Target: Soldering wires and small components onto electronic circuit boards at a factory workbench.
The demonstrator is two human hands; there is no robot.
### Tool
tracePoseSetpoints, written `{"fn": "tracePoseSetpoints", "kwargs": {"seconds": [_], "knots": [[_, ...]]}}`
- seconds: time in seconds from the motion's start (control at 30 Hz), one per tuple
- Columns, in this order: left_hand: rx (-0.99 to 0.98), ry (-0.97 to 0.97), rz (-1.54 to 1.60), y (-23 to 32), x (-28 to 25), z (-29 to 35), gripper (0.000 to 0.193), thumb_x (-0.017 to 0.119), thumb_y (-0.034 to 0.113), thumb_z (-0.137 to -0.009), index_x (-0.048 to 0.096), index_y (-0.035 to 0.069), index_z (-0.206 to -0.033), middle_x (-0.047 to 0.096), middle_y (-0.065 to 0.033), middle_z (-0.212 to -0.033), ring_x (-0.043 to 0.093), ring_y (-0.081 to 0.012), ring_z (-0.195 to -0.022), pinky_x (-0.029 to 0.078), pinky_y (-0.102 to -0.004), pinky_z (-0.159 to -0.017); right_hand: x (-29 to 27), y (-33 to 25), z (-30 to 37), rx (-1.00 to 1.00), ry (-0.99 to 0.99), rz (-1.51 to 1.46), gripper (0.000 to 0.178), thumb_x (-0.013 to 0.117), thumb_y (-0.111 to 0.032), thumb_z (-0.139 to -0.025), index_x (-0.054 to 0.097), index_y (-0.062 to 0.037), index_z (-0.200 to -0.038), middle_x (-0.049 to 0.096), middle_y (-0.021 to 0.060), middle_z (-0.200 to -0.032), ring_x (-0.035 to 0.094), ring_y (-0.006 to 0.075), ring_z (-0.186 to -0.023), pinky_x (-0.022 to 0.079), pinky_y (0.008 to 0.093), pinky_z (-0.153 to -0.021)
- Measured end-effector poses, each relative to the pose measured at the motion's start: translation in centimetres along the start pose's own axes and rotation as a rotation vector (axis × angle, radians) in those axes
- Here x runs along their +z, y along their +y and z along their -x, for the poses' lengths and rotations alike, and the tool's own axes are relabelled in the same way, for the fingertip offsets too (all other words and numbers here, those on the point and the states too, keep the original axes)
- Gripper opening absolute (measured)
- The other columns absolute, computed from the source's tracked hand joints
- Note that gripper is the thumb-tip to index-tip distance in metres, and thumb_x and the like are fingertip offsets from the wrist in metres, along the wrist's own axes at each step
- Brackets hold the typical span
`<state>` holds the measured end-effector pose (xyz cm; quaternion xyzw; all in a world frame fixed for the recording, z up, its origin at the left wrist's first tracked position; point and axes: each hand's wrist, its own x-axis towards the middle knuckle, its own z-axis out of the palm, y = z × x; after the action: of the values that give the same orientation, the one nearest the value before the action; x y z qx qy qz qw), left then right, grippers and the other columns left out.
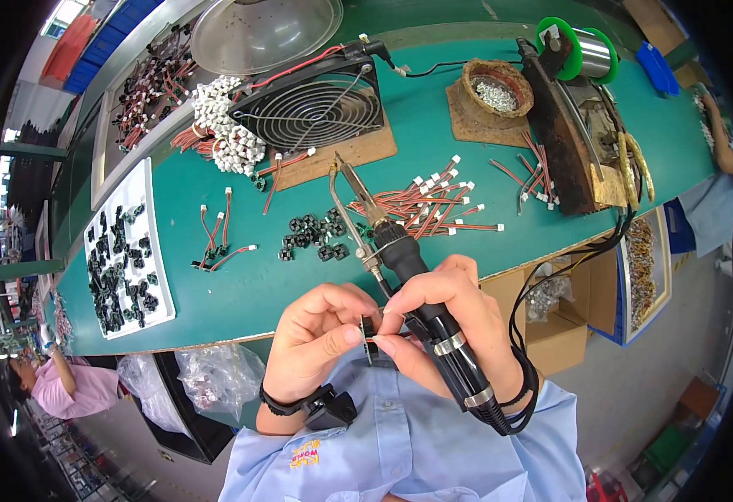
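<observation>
My left hand point(320, 339) is closed, pinching a small dark part with a thin edge like a circuit board point(367, 333) between thumb and fingertips. My right hand point(458, 322) grips a black soldering iron point(404, 259) with a metal feed tube clamped along it. The iron slants up and left, its tip above the bench. The right thumb and fingertips also meet at the small part, where a short stretch of wire shows; its far end is hidden by my fingers. Beyond my hands lie a cluster of small black components point(306, 230) and red-and-black wires with white connectors point(425, 201).
A white tray point(162, 293) of black components lies left. Behind stand a fan point(316, 109), bundled white connectors point(237, 142), a crusted solder pot point(500, 88) and a solder wire spool point(594, 54). Cables point(521, 309) hang beside my right wrist. Co-workers sit at both sides.
</observation>
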<state>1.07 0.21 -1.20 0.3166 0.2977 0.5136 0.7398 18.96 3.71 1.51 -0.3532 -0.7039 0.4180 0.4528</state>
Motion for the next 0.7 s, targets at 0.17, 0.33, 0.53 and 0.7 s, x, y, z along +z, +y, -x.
{"fn": "tracePoseSetpoints", "kwargs": {"seconds": [0.17, 0.33, 0.53, 0.7], "knots": [[-0.071, 0.015, -0.046, 0.8, 0.2, 0.0, 0.014, 0.057, 0.002, -0.084, 0.052, -0.001, -0.097, 0.055, -0.0124, -0.099, 0.055, -0.0177, -0.093, 0.042, -0.0312, -0.085, -0.6, 0.1, 0.0, 0.0, -0.027, -0.004, 0.034, 0.069, -0.001, -0.068, 0.055, -0.01, -0.097, 0.061, -0.0016, -0.081, 0.059, 0.0129, -0.068, 0.031, 0.0313, -0.074], [-0.059, -0.027, -0.047, 0.9, 0.4, -0.2, 0.013, 0.054, -0.001, -0.085, 0.05, 0.0, -0.097, 0.056, -0.0146, -0.103, 0.055, -0.0177, -0.096, 0.042, -0.0315, -0.086, -0.2, -0.1, 0.6, 0.076, 0.021, -0.062, 0.036, 0.071, -0.001, -0.067, 0.055, -0.0087, -0.098, 0.062, -0.0002, -0.083, 0.059, 0.0136, -0.069, 0.035, 0.0334, -0.078], [-0.058, 0.112, -0.064, 0.9, 1.8, -0.3, 0.016, 0.057, 0.004, -0.08, 0.046, 0.002, -0.092, 0.058, -0.0165, -0.094, 0.057, -0.0193, -0.089, 0.043, -0.0319, -0.083, -0.6, 0.9, 1.2, -0.015, 0.071, 0.146, 0.037, 0.074, -0.009, -0.069, 0.055, -0.0072, -0.1, 0.062, 0.001, -0.085, 0.059, 0.015, -0.07, 0.034, 0.0387, -0.087], [0.132, 0.281, -0.194, 0.1, 0.8, -0.9, 0.014, 0.054, 0.001, -0.083, 0.043, 0.003, -0.092, 0.06, -0.0179, -0.098, 0.057, -0.0185, -0.092, 0.042, -0.0306, -0.083, -2.0, 1.1, 2.7, -0.132, 0.231, 0.362, 0.048, 0.075, -0.029, -0.068, 0.052, -0.0064, -0.103, 0.062, 0.0035, -0.079, 0.057, 0.0179, -0.067, 0.028, 0.0437, -0.093]]}}
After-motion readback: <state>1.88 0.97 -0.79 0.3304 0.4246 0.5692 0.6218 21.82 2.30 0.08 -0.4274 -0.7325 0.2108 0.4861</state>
